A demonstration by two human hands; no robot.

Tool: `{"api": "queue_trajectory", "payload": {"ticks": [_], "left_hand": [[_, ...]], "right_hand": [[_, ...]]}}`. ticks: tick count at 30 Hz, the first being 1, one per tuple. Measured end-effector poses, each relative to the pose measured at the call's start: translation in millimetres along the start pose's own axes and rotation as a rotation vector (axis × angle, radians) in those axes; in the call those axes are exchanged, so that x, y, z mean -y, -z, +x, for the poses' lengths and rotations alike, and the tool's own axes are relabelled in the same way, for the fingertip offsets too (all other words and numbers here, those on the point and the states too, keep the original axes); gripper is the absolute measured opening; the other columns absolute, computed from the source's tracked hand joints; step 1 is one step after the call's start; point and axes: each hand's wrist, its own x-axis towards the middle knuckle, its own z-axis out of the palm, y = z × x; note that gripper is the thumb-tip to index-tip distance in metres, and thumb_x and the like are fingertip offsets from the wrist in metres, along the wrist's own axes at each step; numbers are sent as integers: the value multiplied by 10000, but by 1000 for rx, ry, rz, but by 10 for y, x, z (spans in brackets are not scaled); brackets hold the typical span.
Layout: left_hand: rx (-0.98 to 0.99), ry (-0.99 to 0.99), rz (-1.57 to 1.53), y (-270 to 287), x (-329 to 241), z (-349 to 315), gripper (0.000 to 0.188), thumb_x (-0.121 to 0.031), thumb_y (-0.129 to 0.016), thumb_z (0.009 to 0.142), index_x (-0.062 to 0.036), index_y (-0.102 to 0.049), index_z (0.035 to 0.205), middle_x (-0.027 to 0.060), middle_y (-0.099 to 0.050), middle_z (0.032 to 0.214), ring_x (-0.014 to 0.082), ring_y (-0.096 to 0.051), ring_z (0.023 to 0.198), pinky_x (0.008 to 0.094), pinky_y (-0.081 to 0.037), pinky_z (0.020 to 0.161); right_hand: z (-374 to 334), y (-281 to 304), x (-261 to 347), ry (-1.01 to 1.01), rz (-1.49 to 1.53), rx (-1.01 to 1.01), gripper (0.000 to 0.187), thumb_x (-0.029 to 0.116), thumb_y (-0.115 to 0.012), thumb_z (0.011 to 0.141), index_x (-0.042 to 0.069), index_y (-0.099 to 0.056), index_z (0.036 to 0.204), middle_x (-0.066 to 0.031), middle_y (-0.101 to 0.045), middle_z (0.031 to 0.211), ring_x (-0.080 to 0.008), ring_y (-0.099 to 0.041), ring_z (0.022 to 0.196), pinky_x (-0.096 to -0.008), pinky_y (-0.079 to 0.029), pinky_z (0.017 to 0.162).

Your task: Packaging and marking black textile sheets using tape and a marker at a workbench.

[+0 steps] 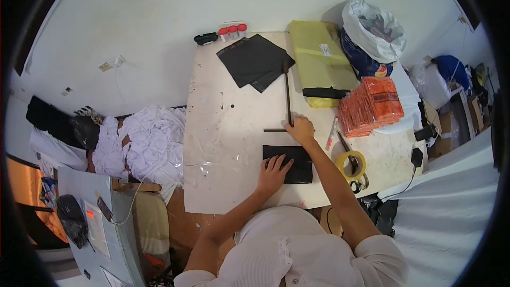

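Note:
My left hand [272,174] lies with its fingers spread on a small black rectangular sheet [301,174] at the table's near side. The sheet looks smooth, like plastic film. Just above it, my right hand [302,129] is closed around the corner of a dark L-shaped square [288,93]. The square's long arm points away from me, its tip touching the edge of a pile of larger black sheets or bags [249,64]. Its short arm extends left over the white tabletop, apart from the small sheet. My right fingertips are partly hidden.
Right of my arm lie a yellow tape roll [350,166], scissors [363,182], a marker [332,134] and stacked orange packets [372,107]. Behind them are a yellow package [321,56] and a full white bag [374,32]. Red-lidded containers [232,31] stand at the far edge.

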Motion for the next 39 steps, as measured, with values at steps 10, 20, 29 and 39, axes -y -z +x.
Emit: {"api": "queue_trajectory", "payload": {"ticks": [10, 20, 29, 39], "left_hand": [[-7, 16, -56, -54, 111, 160, 430, -129, -562, 731, -192, -559, 1156, 71, -484, 1157, 228, -439, 1076, 420, -345, 900], [17, 5, -72, -41, 71, 252, 434, -117, -560, 731, -202, -565, 1156, 67, -479, 1162, 235, -434, 1081, 416, -336, 906], [175, 66, -223, 72, 78, 176, 453, -72, -529, 783, -167, -504, 1226, 98, -424, 1294, 299, -379, 1197, 456, -287, 1008], [188, 90, -268, 46, 54, 102, 421, -90, -489, 834, -160, -490, 1249, 102, -381, 1355, 304, -327, 1262, 461, -239, 1054]], "right_hand": [[-338, 71, -12, -8, 237, 40, 271, 255, -625, 665, -6, -554, 646, -197, -570, 651, -365, -575, 640, -427, -462, 588], [-418, -3, -110, 25, 306, -68, 224, 195, -624, 701, -14, -554, 661, -191, -572, 672, -357, -565, 678, -416, -457, 626], [-674, 435, -341, 39, 269, -392, 145, 110, -608, 729, -13, -569, 794, -185, -588, 801, -359, -561, 786, -410, -462, 724], [-993, 916, -591, -110, 425, -390, 99, 80, -597, 745, -9, -590, 788, -159, -597, 761, -306, -585, 746, -377, -467, 672]]}}
